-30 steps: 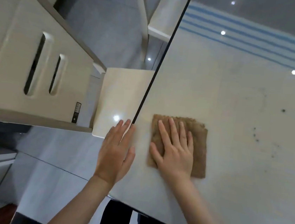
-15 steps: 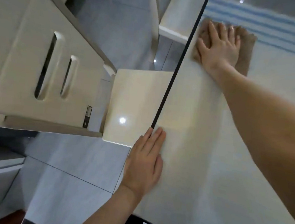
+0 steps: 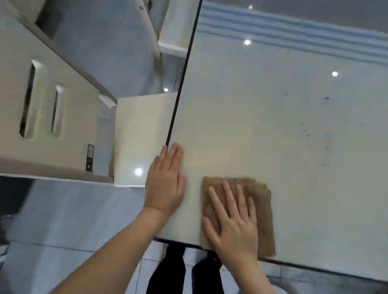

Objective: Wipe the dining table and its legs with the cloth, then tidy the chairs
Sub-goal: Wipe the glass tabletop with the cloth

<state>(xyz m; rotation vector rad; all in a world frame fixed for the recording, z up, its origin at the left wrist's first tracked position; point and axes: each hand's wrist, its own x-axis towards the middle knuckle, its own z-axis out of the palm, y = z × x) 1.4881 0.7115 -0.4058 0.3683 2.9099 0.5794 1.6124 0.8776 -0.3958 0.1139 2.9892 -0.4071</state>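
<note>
A glossy cream dining table point(image 3: 286, 133) fills the right half of the view, with a dark edge strip down its left side. A folded brown cloth point(image 3: 265, 210) lies flat at the table's near edge. My right hand point(image 3: 232, 223) presses on the cloth with fingers straight and spread. My left hand point(image 3: 166, 182) rests flat on the table's near left corner, fingers together, beside the cloth and apart from it. A pale wooden chair point(image 3: 46, 115) stands left of the table, its seat point(image 3: 140, 138) reaching under the table edge.
A second chair point(image 3: 178, 21) stands farther along the table's left side. Small dark specks point(image 3: 307, 133) mark the tabletop to the right. Grey floor tiles lie to the left and below. My dark trouser legs point(image 3: 187, 281) show under the near edge.
My right hand has pulled the cloth back from the far left part of the table to the near edge. My left hand has stayed flat at the near left corner.
</note>
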